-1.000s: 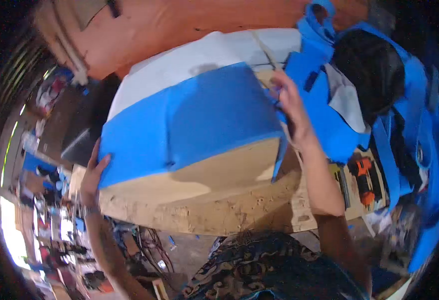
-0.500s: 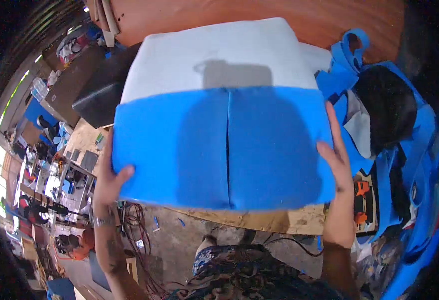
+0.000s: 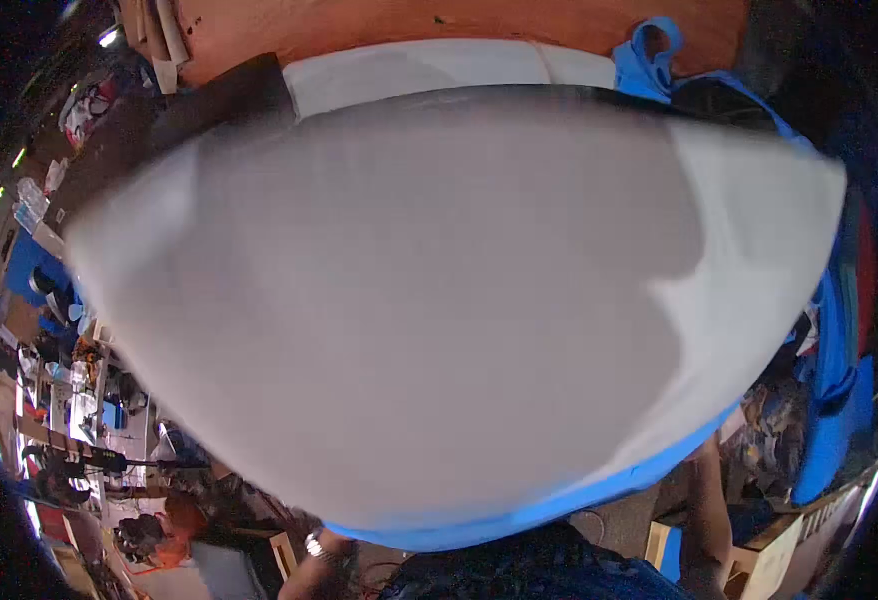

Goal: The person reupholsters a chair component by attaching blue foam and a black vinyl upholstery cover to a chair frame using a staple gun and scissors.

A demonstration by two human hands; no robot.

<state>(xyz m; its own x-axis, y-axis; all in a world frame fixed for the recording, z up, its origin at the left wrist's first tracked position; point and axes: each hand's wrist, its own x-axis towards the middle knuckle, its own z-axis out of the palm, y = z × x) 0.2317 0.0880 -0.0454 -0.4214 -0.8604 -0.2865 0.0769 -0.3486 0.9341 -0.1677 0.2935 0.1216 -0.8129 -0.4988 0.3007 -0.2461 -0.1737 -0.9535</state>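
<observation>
A big white-and-blue upholstered cushion (image 3: 429, 310) fills most of the head view, raised close to the camera. Its white face is toward me, blurred and partly in shadow; a blue strip shows along the lower edge. My left hand (image 3: 304, 524) is at the lower left edge, mostly hidden behind the cushion, with a watch on the wrist. On the lower right edge, my right hand (image 3: 707, 446) supports the cushion, its fingers largely covered. Both hands are closed on it.
Behind the cushion lie another white piece (image 3: 409, 68) and a dark block (image 3: 249, 100). An orange-brown surface (image 3: 359, 25) runs along the top. Blue strips (image 3: 647, 62) hang at the right. Cluttered shelving (image 3: 79, 410) lines the left side.
The cushion has been lifted toward the camera and tipped, so its white face has replaced the blue slit side in front. Both hands have gone lower, toward my body.
</observation>
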